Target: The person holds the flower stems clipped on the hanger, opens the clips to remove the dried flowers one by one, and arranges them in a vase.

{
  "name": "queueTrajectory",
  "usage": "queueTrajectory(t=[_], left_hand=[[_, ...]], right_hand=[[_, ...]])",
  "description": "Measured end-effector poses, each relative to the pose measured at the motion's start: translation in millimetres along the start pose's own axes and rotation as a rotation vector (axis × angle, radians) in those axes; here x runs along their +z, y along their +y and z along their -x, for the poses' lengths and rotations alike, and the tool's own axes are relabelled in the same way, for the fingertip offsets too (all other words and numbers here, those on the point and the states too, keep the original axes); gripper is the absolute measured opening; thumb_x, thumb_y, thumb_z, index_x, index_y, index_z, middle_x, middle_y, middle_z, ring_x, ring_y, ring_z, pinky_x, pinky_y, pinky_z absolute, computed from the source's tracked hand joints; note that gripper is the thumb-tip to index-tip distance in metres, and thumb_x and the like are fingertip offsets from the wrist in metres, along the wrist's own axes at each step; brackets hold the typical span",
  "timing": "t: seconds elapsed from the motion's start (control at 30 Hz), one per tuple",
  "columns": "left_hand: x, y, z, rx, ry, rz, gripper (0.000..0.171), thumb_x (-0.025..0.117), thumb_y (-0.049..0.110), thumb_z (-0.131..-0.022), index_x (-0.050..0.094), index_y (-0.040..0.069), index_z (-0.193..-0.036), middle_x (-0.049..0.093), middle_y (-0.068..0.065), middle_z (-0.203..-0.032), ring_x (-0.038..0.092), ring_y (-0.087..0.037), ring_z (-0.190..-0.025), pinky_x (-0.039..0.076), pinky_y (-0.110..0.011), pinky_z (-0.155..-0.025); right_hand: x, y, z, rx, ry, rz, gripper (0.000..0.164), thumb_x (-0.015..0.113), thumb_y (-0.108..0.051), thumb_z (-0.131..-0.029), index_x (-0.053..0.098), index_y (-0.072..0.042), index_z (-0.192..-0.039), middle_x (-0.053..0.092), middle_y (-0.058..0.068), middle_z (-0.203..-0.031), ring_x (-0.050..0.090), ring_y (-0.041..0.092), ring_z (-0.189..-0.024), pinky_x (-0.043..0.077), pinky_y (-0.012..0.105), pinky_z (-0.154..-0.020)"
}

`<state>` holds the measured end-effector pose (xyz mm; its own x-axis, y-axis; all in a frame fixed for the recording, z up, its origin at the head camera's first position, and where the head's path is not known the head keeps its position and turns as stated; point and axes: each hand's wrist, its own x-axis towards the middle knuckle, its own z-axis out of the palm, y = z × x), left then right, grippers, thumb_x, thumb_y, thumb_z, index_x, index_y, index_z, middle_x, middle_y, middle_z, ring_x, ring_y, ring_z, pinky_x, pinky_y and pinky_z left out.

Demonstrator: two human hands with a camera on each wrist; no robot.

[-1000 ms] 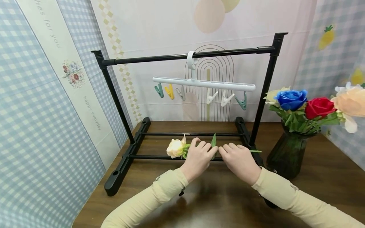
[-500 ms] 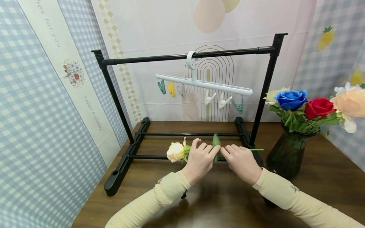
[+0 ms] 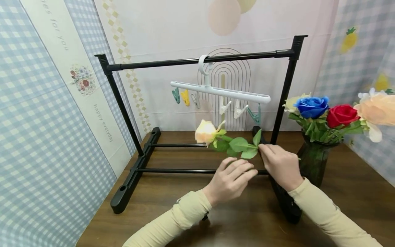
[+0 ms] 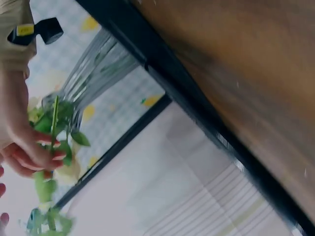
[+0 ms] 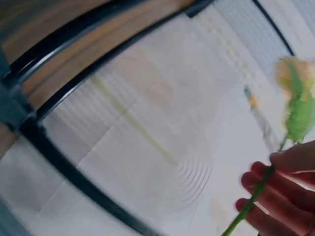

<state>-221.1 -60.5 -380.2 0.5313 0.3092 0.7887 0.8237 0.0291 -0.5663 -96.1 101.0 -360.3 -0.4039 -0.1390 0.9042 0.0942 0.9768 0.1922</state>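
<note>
A cream rose with green leaves is held aslant over the base of the rack, bloom to the left. My right hand pinches its stem; the right wrist view shows thumb and fingers around the green stem. Below the leaves my left hand is apart from the flower, fingers loosely bent with nothing in them. A white clip hanger hangs tilted above, its right end lower. From it dangle a yellow clip, a green clip and several others.
The black rack spans the wooden table, with rails near table level. At the right, a dark glass vase holds a blue rose, a red rose and paler blooms. Patterned cloth hangs behind.
The left hand has let go of the rose and dropped away. The right hand has moved right, and the bloom has risen. The hanger has turned on the bar, its right end lower.
</note>
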Motion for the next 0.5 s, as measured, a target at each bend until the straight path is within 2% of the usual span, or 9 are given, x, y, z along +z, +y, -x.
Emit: queueTrajectory(t=[0.07,0.17,0.2,0.27,0.3,0.4,0.47,0.5], left_hand=[[3.4,6.6,2.0,0.038,0.008,0.029,0.022,0.056,0.018,-0.088,0.071,0.019,-0.104,0.071,0.003,-0.107,0.065,-0.015,-0.103,0.046,-0.035,-0.094],[9.1,16.8,4.3,0.031,-0.015,0.060,0.022,0.055,0.018,-0.089,0.072,0.021,-0.104,0.071,0.005,-0.104,0.065,-0.013,-0.102,0.047,-0.033,-0.093],[10.9,20.1,4.2,0.015,-0.030,0.071,0.023,0.055,0.018,-0.089,0.072,0.021,-0.104,0.071,0.006,-0.103,0.065,-0.012,-0.102,0.047,-0.033,-0.094],[14.8,26.2,2.4,-0.022,-0.066,0.090,0.024,0.054,0.017,-0.089,0.072,0.022,-0.105,0.071,0.007,-0.102,0.064,-0.011,-0.102,0.046,-0.032,-0.094],[17.0,29.0,0.8,-0.047,-0.089,0.106,0.025,0.054,0.016,-0.088,0.071,0.022,-0.105,0.071,0.008,-0.102,0.064,-0.010,-0.102,0.046,-0.031,-0.095],[26.1,35.9,-6.5,-0.180,-0.204,0.224,0.025,0.056,0.017,-0.090,0.069,0.021,-0.111,0.070,0.009,-0.106,0.062,-0.008,-0.106,0.044,-0.029,-0.097],[34.4,37.7,-13.1,-0.336,-0.331,0.399,0.030,0.059,0.020,-0.092,0.064,0.019,-0.122,0.068,0.009,-0.111,0.060,-0.007,-0.110,0.042,-0.028,-0.098],[38.9,37.7,-16.9,-0.438,-0.408,0.515,0.035,0.060,0.023,-0.093,0.059,0.019,-0.128,0.067,0.008,-0.116,0.059,-0.007,-0.113,0.041,-0.027,-0.100]], right_hand=[[-5.7,5.4,-0.3,0.061,0.067,-0.009,0.028,0.049,-0.017,-0.097,0.071,0.001,-0.097,0.071,0.018,-0.081,0.067,0.032,-0.065,0.050,0.044,-0.047],[-16.7,11.3,-3.5,0.150,0.168,-0.042,0.026,0.054,-0.016,-0.094,0.071,0.004,-0.097,0.071,0.021,-0.083,0.066,0.035,-0.066,0.050,0.045,-0.052],[-20.7,12.9,-5.7,0.185,0.207,-0.052,0.024,0.057,-0.013,-0.092,0.071,0.005,-0.096,0.071,0.022,-0.082,0.066,0.036,-0.066,0.050,0.042,-0.055],[-29.3,15.9,-12.3,0.266,0.290,-0.077,0.020,0.062,-0.010,-0.087,0.071,0.006,-0.094,0.071,0.024,-0.082,0.065,0.037,-0.066,0.053,0.027,-0.066],[-33.8,17.8,-16.8,0.313,0.338,-0.103,0.019,0.063,-0.008,-0.085,0.071,0.007,-0.094,0.071,0.026,-0.083,0.069,0.030,-0.069,0.052,0.021,-0.070],[-48.6,25.8,-34.1,0.443,0.477,-0.185,0.018,0.065,-0.005,-0.083,0.072,0.008,-0.094,0.070,0.030,-0.083,0.070,0.002,-0.075,0.043,0.002,-0.077],[-59.3,34.1,-45.7,0.502,0.518,-0.223,0.019,0.065,-0.006,-0.085,0.072,0.008,-0.096,0.072,0.025,-0.085,0.063,-0.014,-0.079,0.043,-0.001,-0.077],[-64.4,38.9,-50.4,0.527,0.521,-0.238,0.020,0.065,-0.007,-0.086,0.072,0.009,-0.097,0.074,0.016,-0.085,0.057,-0.022,-0.082,0.043,-0.001,-0.075]])
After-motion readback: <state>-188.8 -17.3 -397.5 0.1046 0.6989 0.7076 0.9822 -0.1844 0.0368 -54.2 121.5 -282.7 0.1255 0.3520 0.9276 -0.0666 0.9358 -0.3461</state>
